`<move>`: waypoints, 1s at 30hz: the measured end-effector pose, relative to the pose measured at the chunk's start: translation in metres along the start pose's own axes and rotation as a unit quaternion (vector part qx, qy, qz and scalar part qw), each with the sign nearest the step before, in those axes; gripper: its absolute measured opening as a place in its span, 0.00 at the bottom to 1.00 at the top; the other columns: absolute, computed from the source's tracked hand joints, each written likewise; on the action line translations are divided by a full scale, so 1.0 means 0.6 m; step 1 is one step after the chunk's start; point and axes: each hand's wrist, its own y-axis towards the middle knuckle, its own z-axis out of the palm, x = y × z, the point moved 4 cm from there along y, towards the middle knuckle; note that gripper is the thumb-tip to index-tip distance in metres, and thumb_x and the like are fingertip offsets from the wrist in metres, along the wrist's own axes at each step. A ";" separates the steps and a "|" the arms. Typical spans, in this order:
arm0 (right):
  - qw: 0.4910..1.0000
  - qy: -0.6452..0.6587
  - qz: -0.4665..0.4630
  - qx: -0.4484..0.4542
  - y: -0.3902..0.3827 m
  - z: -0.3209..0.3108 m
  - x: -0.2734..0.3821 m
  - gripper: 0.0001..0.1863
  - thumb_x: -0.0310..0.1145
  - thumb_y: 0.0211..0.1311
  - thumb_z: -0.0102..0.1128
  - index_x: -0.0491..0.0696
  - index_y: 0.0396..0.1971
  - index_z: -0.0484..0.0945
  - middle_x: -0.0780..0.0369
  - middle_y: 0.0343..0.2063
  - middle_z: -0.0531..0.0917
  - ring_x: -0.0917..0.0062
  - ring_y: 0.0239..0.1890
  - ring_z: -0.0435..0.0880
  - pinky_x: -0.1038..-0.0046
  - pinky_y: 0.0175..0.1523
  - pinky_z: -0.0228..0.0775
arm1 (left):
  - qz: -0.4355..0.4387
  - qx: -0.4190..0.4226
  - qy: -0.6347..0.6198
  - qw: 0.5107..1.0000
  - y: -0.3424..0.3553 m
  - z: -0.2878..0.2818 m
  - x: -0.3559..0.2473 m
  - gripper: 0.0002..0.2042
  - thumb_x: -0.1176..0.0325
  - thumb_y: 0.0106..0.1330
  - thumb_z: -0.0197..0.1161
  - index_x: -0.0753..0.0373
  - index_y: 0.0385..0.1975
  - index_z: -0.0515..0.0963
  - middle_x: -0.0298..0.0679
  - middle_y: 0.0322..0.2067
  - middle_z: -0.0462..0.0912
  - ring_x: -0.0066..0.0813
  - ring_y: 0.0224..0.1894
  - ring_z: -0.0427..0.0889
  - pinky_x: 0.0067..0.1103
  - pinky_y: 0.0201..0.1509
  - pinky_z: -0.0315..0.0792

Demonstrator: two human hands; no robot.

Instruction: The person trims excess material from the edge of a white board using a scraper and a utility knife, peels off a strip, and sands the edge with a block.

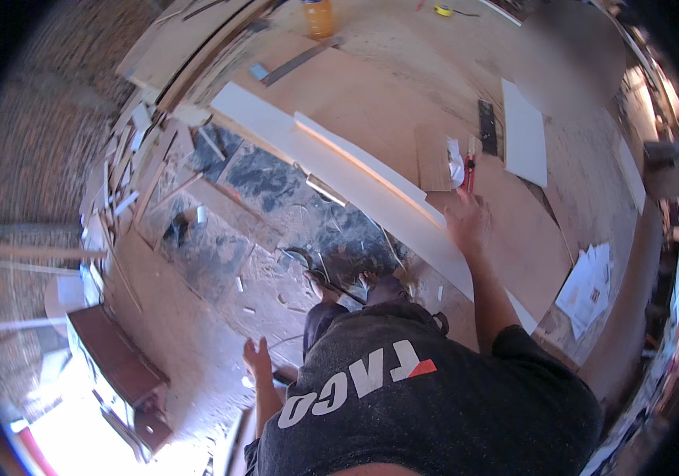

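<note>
Scrap pile (129, 170): offcuts and thin strips heaped by the brick wall at the far left, crowding the floor there.
Cabinet (113, 365): a dark brown wooden unit at the lower left, close to the bright patch of light.
Floor (220, 262): dusty, strewn with chips and shavings; an open stretch lies between the scrap pile and the person's feet.
Left hand (257, 357): hangs beside the person's hip over the floor, fingers loosely spread, holding nothing, touching nothing.
White board (331, 163): a long narrow panel lying along the near edge of the workbench, running from upper left down toward the right hand.
Metal ruler (300, 61): flat on the bench near its far left corner, beside an orange bottle (317, 16).
Workbench (371, 103): a broad plywood top, mostly bare in the middle.
Right hand (468, 224): palm down on the plywood near the near edge, fingers slightly apart, gripping nothing.
Red-handled tool (468, 170): just beyond the fingertips, next to a crumpled white rag (455, 166); not touched.
White panel (524, 135): flat toward the right edge.
Papers (587, 287): loose sheets at the near right corner.
</note>
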 end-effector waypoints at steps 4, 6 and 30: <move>0.993 0.089 0.048 -0.066 0.059 0.015 0.016 0.22 0.37 0.63 0.67 0.48 0.56 0.84 0.50 0.48 0.86 0.52 0.53 0.86 0.56 0.58 0.77 | 0.213 -0.083 0.046 0.972 0.187 -0.059 -0.222 0.27 0.56 0.63 0.76 0.69 0.56 0.82 0.50 0.52 0.86 0.48 0.55 0.84 0.39 0.63 0.75; 0.984 0.146 0.054 -0.087 0.082 0.039 0.004 0.23 0.36 0.63 0.69 0.48 0.58 0.83 0.49 0.49 0.86 0.54 0.54 0.86 0.57 0.58 0.77 | 0.303 -0.080 0.069 0.947 0.239 -0.061 -0.366 0.25 0.58 0.63 0.75 0.66 0.55 0.82 0.46 0.51 0.86 0.46 0.55 0.84 0.40 0.62 0.74; 0.896 0.222 0.355 -0.147 0.152 0.011 0.083 0.23 0.36 0.66 0.67 0.47 0.59 0.77 0.52 0.49 0.85 0.58 0.52 0.86 0.58 0.60 0.78 | 0.791 0.390 0.299 0.364 0.225 0.313 -1.090 0.27 0.54 0.56 0.76 0.55 0.55 0.82 0.46 0.49 0.83 0.49 0.55 0.83 0.43 0.56 0.78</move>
